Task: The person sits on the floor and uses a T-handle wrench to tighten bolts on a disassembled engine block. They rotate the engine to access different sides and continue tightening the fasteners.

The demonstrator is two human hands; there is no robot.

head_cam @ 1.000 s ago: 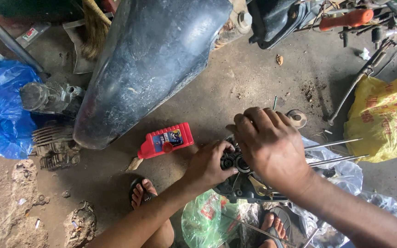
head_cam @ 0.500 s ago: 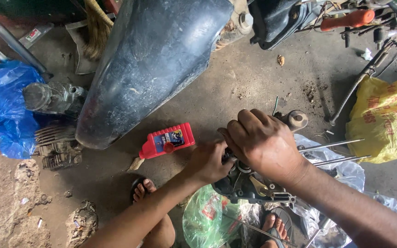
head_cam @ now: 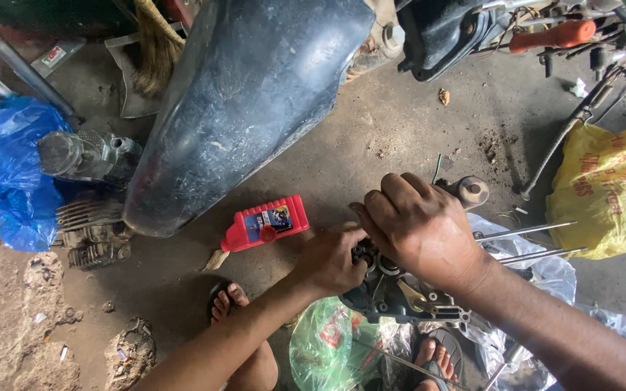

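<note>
Working low over a concrete floor (head_cam: 371, 145), with 2 bare hands meeting at a dark metal engine part (head_cam: 400, 300).

Left hand (head_cam: 331, 261): curling around the left edge of the engine part, fingers bent inward and pressing on it. Appearing clenched on the part, though fingertips hidden from view.

Right hand (head_cam: 418, 228): lying over the top of the engine part, palm down, fingers bunched and bearing down on the small round pieces at its upper end. Cannot tell whether pinching anything, fingertips being covered by the hand itself.

Engine part: resting on the floor between the 2 sandalled feet, partly on crumpled clear plastic sheeting (head_cam: 545, 271), just above a green plastic bag (head_cam: 324, 347). Brass-coloured piece showing on its upper face. 2 thin metal rods (head_cam: 530, 242) sticking out to the right past the right wrist.

Lying near, left of the left hand and not touching it: a red plastic bottle (head_cam: 266, 223) on its side, cap pointing lower left.

Standing beyond: a large black tank (head_cam: 248, 101), tilted, taking up the upper middle. Further left, a finned engine block (head_cam: 88, 192) beside a blue plastic bag (head_cam: 5, 166). At the right edge, a yellow sack (head_cam: 610, 188). At the top right, an orange-handled tool (head_cam: 552, 35) among scattered metal parts.
</note>
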